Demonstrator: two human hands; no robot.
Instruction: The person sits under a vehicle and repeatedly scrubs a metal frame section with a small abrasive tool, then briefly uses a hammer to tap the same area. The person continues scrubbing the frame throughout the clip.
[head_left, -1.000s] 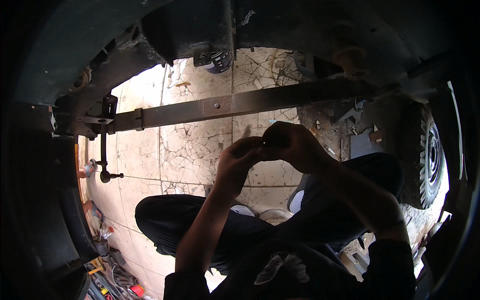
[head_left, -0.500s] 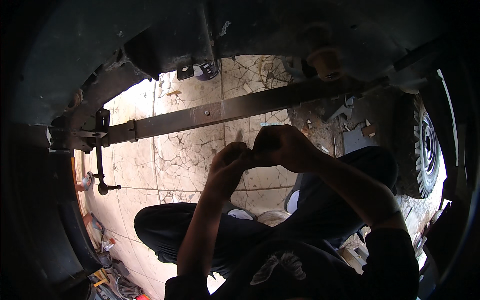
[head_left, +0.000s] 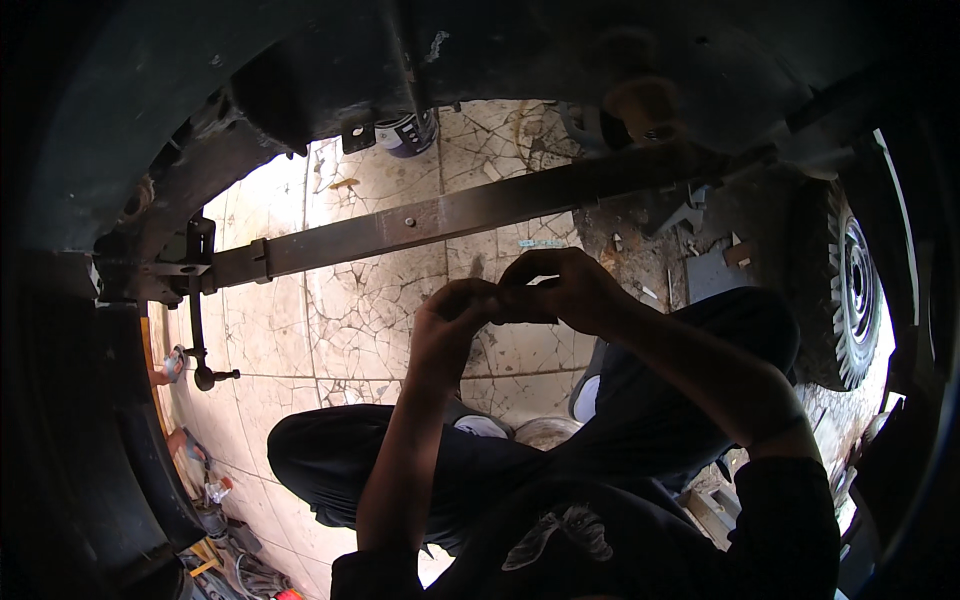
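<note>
In front of my knees, my left hand and my right hand meet at the fingertips, both dark against the bright floor. The left fingers are bent in a pinch. Thumb and forefinger of the right hand also close together, leaving a gap behind them. Whatever sits between the fingertips is too small and shaded to make out. Just beyond the hands, a dark metal bar runs across from left to right. A rod with a ball-joint end hangs down at the bar's left end.
Dark vehicle bodywork arches overhead. A wheel with a knobbly tyre stands at right. Beyond the bar is a paint-type can; rubble lies at right. Cracked tiles cover the floor. Tools and clutter lie lower left.
The right fingers have shifted slightly and opened a gap between thumb and forefinger, their tips still at the left hand. The whole view has shifted a little.
</note>
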